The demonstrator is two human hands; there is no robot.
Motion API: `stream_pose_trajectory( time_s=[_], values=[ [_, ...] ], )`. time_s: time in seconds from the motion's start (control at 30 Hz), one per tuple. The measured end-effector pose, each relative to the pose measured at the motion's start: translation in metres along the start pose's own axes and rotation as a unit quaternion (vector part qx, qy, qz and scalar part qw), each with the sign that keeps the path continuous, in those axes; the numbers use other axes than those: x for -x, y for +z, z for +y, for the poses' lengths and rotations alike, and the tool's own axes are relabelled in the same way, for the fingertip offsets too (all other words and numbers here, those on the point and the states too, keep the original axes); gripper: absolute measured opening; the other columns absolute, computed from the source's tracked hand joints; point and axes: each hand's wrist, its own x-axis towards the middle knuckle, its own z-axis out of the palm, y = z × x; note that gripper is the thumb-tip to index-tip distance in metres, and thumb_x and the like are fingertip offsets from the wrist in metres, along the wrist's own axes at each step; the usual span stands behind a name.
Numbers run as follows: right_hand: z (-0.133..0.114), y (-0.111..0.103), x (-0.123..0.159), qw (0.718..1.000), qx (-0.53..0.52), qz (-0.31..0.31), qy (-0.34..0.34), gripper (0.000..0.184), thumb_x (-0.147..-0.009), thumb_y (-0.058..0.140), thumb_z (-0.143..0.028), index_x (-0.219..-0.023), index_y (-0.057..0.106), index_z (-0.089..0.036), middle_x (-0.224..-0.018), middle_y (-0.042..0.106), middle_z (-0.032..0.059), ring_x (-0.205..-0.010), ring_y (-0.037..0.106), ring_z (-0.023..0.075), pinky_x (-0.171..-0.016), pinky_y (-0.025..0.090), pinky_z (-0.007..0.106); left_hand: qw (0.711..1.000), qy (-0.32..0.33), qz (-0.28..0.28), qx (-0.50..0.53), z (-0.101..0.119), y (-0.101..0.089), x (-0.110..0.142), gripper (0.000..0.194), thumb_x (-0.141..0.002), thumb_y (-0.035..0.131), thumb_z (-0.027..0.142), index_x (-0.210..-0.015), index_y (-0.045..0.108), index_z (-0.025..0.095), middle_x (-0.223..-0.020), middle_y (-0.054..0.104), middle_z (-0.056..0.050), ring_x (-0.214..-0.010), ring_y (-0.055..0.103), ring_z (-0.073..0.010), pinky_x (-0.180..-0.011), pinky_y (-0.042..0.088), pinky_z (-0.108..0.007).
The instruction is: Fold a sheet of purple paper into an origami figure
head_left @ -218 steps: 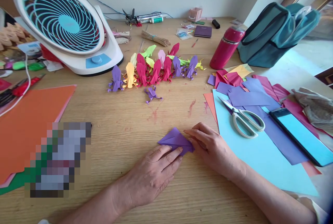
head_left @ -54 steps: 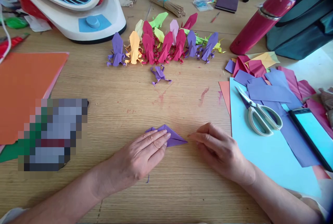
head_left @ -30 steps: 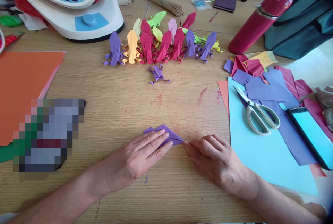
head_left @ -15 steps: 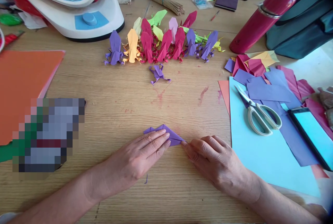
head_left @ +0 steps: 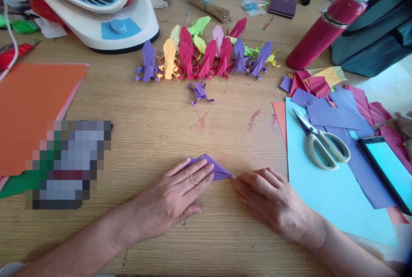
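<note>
A folded piece of purple paper (head_left: 218, 170) lies on the wooden table, its pointed tip to the right. My left hand (head_left: 183, 187) rests flat on its left part, fingers stretched out and thumb apart, hiding much of the folds. At the right tip, the fingertips of my right hand (head_left: 267, 197) pinch the paper's point. Farther up the table sits a small purple origami figure (head_left: 198, 91). Behind it stands a row of origami figures in several colours, among them an orange one (head_left: 169, 59) and a red one (head_left: 209, 59).
Scissors (head_left: 325, 141) lie on light-blue paper (head_left: 309, 191) at the right, near purple scraps (head_left: 334, 116) and a phone (head_left: 386, 167). A red flask (head_left: 325, 32) stands behind. Orange sheets (head_left: 35, 114), a pixelated object (head_left: 74, 161) and a white fan (head_left: 141, 15) are at the left.
My left hand's fingers have spread and its thumb now shows. My right hand keeps its pinch on the tip. The whole view has shifted slightly.
</note>
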Motion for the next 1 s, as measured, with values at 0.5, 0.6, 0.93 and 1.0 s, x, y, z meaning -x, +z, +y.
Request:
stream_pose_trajectory(
  time_s=[0.5, 0.6, 0.93, 1.0],
  values=[
    [-0.009, 0.001, -0.007, 0.994, 0.103, -0.045, 0.003, 0.035, -0.099, 0.051, -0.025, -0.127, 0.061, -0.008, -0.131, 0.063, 0.0141, -0.114, 0.057, 0.0287, -0.085, 0.049, 0.043, 1.0, -0.002, -0.017, -0.021, 0.001, -0.002, 0.002, 0.066, -0.097, 0.051, 0.042, -0.15, 0.033, 0.009, -0.155, 0.039, -0.015, -0.147, 0.029, -0.0289, -0.12, 0.022, -0.047],
    [-0.013, 0.001, -0.006, 0.991, 0.119, -0.055, 0.006, 0.038, -0.099, 0.049, -0.026, -0.13, 0.059, -0.007, -0.135, 0.061, 0.014, -0.118, 0.055, 0.0298, -0.087, 0.048, 0.045, 0.999, 0.004, -0.015, -0.029, 0.001, 0.0, 0.003, 0.068, -0.097, 0.05, 0.046, -0.151, 0.033, 0.008, -0.155, 0.039, -0.015, -0.147, 0.028, -0.0297, -0.12, 0.02, -0.049],
    [-0.017, 0.007, -0.007, 0.994, 0.074, -0.082, 0.025, 0.062, -0.098, 0.046, -0.048, -0.139, 0.049, -0.001, -0.154, 0.04, 0.0163, -0.134, 0.042, 0.0321, -0.102, 0.043, 0.048, 0.999, 0.0, -0.034, -0.029, 0.001, -0.001, 0.005, 0.074, -0.097, 0.045, 0.053, -0.153, 0.025, 0.009, -0.159, 0.032, -0.015, -0.15, 0.019, -0.0278, -0.121, 0.014, -0.047],
    [-0.019, 0.007, -0.008, 0.993, 0.092, -0.073, 0.031, 0.058, -0.098, 0.048, -0.042, -0.138, 0.051, 0.0, -0.152, 0.043, 0.0165, -0.134, 0.042, 0.0322, -0.104, 0.042, 0.048, 0.999, 0.001, -0.037, -0.032, 0.0, -0.001, 0.006, 0.074, -0.097, 0.046, 0.053, -0.154, 0.025, 0.009, -0.159, 0.03, -0.014, -0.15, 0.019, -0.028, -0.122, 0.013, -0.047]
  ],
)
